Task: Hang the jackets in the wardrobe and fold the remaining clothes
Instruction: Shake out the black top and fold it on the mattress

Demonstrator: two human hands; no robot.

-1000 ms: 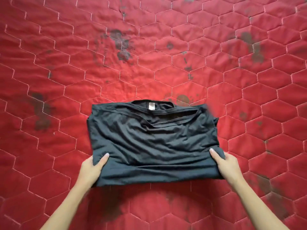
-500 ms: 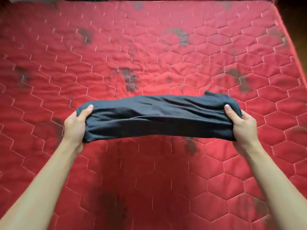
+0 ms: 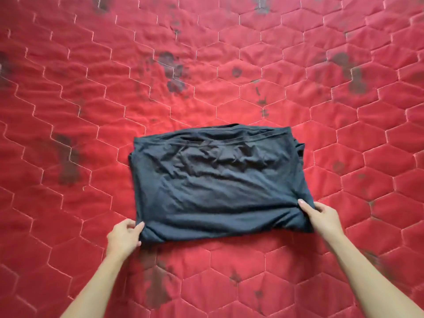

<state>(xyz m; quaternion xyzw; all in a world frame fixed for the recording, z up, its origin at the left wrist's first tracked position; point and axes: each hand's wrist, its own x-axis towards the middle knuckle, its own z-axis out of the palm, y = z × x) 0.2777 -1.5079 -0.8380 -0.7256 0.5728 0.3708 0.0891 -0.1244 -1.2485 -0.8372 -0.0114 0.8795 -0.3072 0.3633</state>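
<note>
While the folded dark shirt [image 3: 220, 182] lay flat on the red quilt [image 3: 68, 99], the left hand [image 3: 124, 237] and right hand [image 3: 323, 219] pinched its near corners

We see one dark navy shirt [image 3: 220, 187] folded into a wrinkled rectangle. It lies flat on the red quilted mattress [image 3: 91, 88], with its layered edges on the far side.

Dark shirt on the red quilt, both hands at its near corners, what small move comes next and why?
Probably let go of both corners and smooth the top flat. The dark shirt lies folded into a rectangle on the red quilt, the left hand pinches its near left corner, the right hand grips its near right corner, and its far half looks creased.
</note>
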